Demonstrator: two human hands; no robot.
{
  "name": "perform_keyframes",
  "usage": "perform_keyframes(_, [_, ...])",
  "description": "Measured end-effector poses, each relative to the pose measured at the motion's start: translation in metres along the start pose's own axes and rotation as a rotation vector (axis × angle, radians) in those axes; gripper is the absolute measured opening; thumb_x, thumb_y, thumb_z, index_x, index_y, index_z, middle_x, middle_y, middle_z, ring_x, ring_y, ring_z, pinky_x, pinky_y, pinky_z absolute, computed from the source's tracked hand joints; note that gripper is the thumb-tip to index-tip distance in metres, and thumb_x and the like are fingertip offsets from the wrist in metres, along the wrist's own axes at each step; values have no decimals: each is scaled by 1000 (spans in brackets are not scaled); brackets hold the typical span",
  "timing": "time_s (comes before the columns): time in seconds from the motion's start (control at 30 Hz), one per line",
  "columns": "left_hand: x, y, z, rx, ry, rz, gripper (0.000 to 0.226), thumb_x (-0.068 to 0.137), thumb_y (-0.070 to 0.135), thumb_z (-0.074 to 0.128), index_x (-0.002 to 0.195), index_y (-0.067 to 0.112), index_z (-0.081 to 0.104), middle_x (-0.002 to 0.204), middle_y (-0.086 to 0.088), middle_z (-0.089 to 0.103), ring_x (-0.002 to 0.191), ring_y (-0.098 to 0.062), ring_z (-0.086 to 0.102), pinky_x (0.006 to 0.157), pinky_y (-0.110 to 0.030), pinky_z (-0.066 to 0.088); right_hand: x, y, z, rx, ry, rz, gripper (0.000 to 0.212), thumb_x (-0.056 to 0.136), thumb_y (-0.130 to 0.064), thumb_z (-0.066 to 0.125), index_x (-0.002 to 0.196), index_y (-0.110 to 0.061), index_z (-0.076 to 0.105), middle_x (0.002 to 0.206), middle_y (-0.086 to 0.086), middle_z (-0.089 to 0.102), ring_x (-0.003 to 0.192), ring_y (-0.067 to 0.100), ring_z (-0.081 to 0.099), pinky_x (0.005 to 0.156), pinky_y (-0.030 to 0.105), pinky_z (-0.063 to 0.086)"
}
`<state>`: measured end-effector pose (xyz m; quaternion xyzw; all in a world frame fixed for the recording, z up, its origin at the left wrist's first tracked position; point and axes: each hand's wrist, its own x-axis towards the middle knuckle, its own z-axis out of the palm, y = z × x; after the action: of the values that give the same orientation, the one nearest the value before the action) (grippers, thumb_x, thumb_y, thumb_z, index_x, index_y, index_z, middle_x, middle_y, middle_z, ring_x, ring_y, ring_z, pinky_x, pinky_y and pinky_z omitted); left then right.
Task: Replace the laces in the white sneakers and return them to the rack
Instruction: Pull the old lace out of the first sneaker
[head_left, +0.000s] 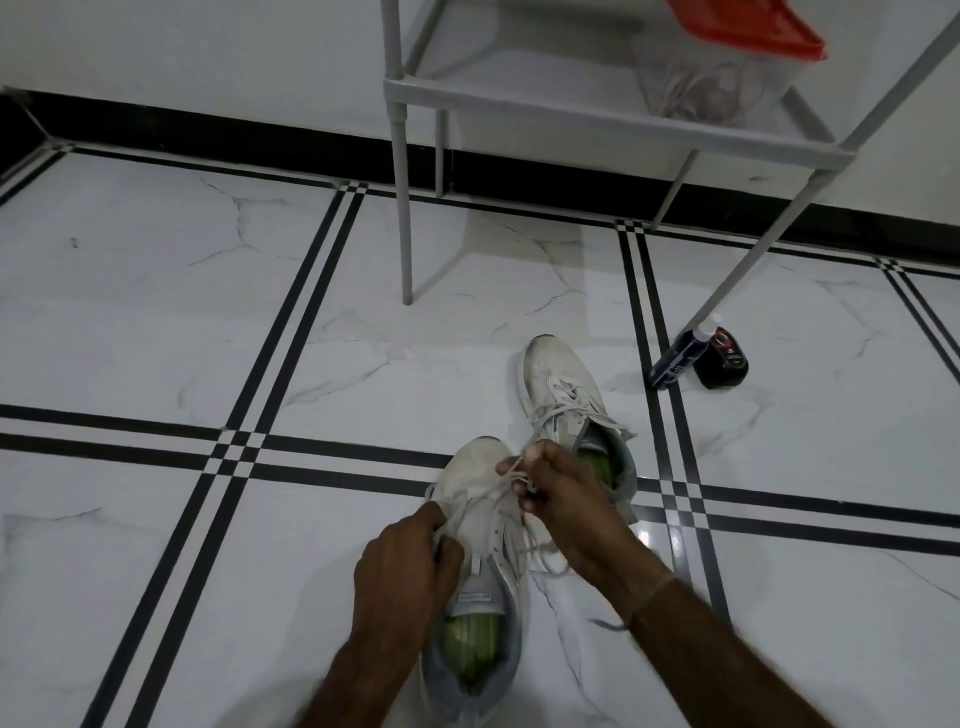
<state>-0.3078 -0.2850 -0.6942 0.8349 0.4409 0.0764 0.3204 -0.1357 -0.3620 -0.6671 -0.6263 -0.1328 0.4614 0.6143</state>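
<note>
— Where are the white sneakers?

— Both are on the marble floor (208, 312), in front of the grey rack (571, 111). The near sneaker (480, 525) lies between the forearms with its toe pointing away. The far sneaker (553, 374) sits just beyond it to the right, laced, with its bow loose across the tongue.

— And the hands?

— The left hand (405, 571) has its fingers curled round the near sneaker's left edge by the eyelets, holding it. Whether a strand is also caught there, I cannot tell. The right hand (563, 496) is bent in over the vamp, and its fingertips pinch the lace (511, 475), drawn up off the shoe. A loose length of the lace trails under that wrist onto the tile.

— Anything inside the shoes?

— A green insole shows in each opening.

— What else is around?

— A clear container with a red lid (727, 47) stands on the rack's lower shelf. By the rack's right front leg, a dark bottle (675, 361) with a white cap lies tilted on the floor. It touches a small black jar (724, 364).
</note>
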Motion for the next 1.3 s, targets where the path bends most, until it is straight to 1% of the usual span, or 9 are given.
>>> perform_keyframes(0.07, [1, 2, 2, 29, -5, -2, 27, 97, 45, 52, 110, 24, 63, 95, 7, 69, 85, -13, 64, 74, -21, 42, 0, 0, -4, -114, -12, -16, 15, 105, -10, 50, 90, -11, 52, 76, 2, 65, 64, 13, 51, 56, 23, 40])
perform_keyframes(0.23, [3, 4, 3, 26, -36, -31, 39, 96, 56, 48, 115, 24, 61, 104, 8, 69, 85, -8, 59, 79, -18, 43, 3, 16, 11, -1375, -180, -266, 21, 91, -38, 69, 101, -20, 66, 93, 3, 71, 89, 21, 64, 73, 34, 42])
perform_keyframes(0.3, [2, 4, 2, 33, -30, -29, 40, 96, 57, 48, 111, 23, 63, 99, 8, 70, 86, -10, 63, 77, -20, 45, 5, 18, 22, -1538, -196, -323, 21, 96, -36, 63, 102, -16, 69, 100, 7, 72, 96, 25, 64, 76, 33, 40])
perform_keyframes(0.53, [2, 2, -2, 35, 10, 4, 28, 97, 46, 53, 107, 22, 63, 89, 8, 65, 75, -9, 54, 70, -22, 39, 5, -1, 5, -49, 17, 37, 17, 103, -11, 52, 89, -4, 60, 77, 6, 61, 65, 13, 47, 58, 26, 37])
perform_keyframes(0.87, [4, 6, 0, 59, -15, -16, 37, 96, 55, 52, 104, 21, 64, 93, 3, 71, 79, -15, 63, 70, -25, 45, 10, 32, 24, -1538, -166, -518, 19, 81, -22, 80, 90, -10, 69, 84, 12, 70, 77, 31, 68, 63, 32, 48])
perform_keyframes(0.97, [2, 8, -3, 24, -16, -23, 33, 97, 49, 55, 106, 19, 65, 92, 2, 71, 81, -18, 65, 71, -26, 45, 11, 35, 24, -1365, -92, -556, 17, 74, -11, 83, 72, -11, 66, 71, 9, 64, 66, 28, 65, 56, 30, 44])
perform_keyframes(1.13, [1, 7, -5, 62, -6, 3, 20, 96, 35, 56, 99, 17, 62, 83, -1, 67, 74, -22, 61, 66, -31, 47, 2, -10, 0, -125, -70, 0, 27, 106, -13, 50, 80, -14, 58, 81, -3, 70, 63, 8, 50, 57, 19, 40])
perform_keyframes(1.2, [2, 8, -4, 77, -2, -1, 19, 96, 34, 56, 98, 16, 62, 81, 0, 65, 72, -21, 58, 65, -30, 42, -2, -7, 0, -171, -54, 0, 24, 106, -17, 51, 83, -14, 53, 78, 1, 66, 60, 10, 50, 56, 22, 39])
perform_keyframes(1.3, [1, 10, -2, 92, -9, 1, 24, 96, 39, 55, 97, 16, 61, 83, 0, 65, 73, -20, 58, 65, -29, 39, -2, 6, 0, -956, -133, -258, 19, 97, -32, 67, 96, -17, 57, 82, 2, 66, 72, 14, 58, 65, 33, 44])
